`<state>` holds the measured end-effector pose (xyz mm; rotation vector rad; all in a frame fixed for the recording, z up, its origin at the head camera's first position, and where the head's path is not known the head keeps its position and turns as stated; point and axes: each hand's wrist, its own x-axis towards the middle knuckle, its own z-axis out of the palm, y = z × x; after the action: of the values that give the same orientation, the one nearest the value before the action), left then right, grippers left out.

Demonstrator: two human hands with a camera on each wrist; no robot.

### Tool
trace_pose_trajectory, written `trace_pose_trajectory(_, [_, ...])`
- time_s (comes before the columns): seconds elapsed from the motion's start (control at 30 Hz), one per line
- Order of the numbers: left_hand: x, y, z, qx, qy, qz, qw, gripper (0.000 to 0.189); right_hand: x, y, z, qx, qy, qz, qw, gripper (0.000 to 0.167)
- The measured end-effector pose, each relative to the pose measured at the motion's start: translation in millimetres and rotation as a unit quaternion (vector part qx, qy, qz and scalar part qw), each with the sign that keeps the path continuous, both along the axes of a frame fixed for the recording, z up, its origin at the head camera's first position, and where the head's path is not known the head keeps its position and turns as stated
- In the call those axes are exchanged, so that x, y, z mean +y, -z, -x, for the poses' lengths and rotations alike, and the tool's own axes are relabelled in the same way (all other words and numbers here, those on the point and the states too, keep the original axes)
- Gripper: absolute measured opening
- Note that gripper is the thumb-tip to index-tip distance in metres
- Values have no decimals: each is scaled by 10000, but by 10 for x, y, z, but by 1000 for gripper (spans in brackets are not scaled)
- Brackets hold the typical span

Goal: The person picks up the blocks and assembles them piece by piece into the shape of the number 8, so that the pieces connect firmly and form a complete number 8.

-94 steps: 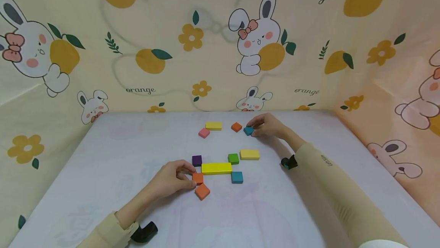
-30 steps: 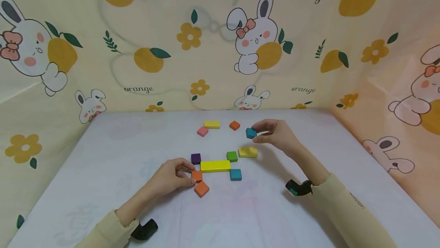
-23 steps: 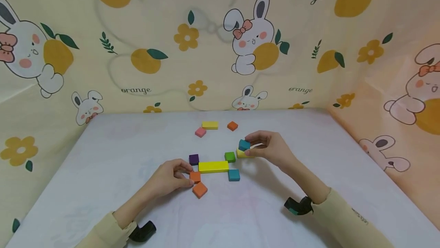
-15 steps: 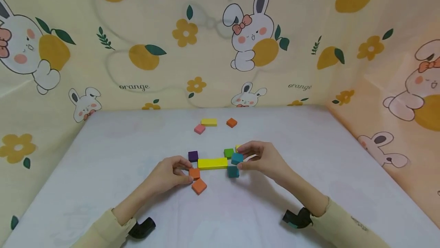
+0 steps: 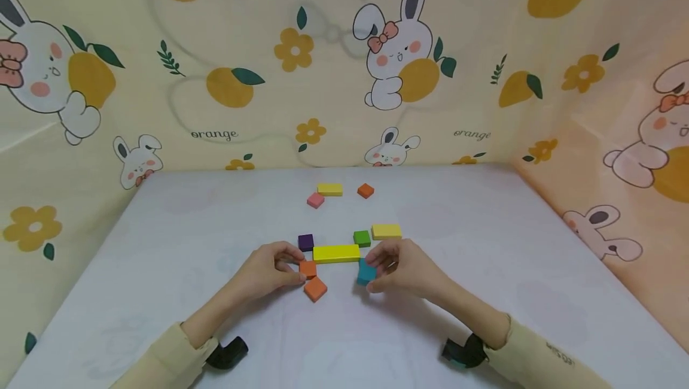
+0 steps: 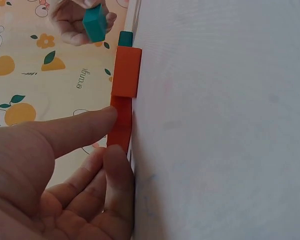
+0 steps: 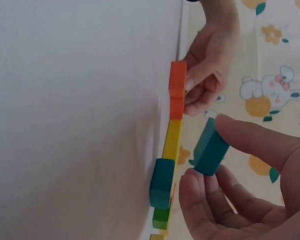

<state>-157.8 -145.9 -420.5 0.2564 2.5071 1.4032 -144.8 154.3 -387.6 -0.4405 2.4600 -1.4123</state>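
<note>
Presently, the right hand (image 5: 399, 266) is pinching a raised teal block (image 7: 211, 147) near another teal block (image 7: 162, 184) at the right end of the long yellow bar (image 5: 336, 254); the left hand (image 5: 269, 270) is gripping an orange block (image 5: 308, 269) at the left end.

Free gap between orange block (image 5: 308, 269) and teal block (image 5: 367, 272), yellow bar (image 5: 336, 254) behind.

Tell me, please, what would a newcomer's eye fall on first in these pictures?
Probably the cartoon rabbit-and-orange backdrop, filling roughly the upper half of the head view. Next, the long bright yellow block stands out mid-table, with small coloured blocks around its ends. Then comes the teal block the right hand pinches, held above the table near another teal one.
</note>
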Motion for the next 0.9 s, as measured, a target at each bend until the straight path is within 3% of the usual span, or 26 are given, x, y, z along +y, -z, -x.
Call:
trace_pose_trajectory(0.47, [20, 23, 8, 35, -9, 13, 10000, 34, -7, 54, -35, 204, -290, -460, 9983, 38])
trace_pose_trajectory(0.9, [-2, 43, 38, -6, -29, 55, 10000, 34, -7, 58, -33, 692, -602, -978, 9910, 38])
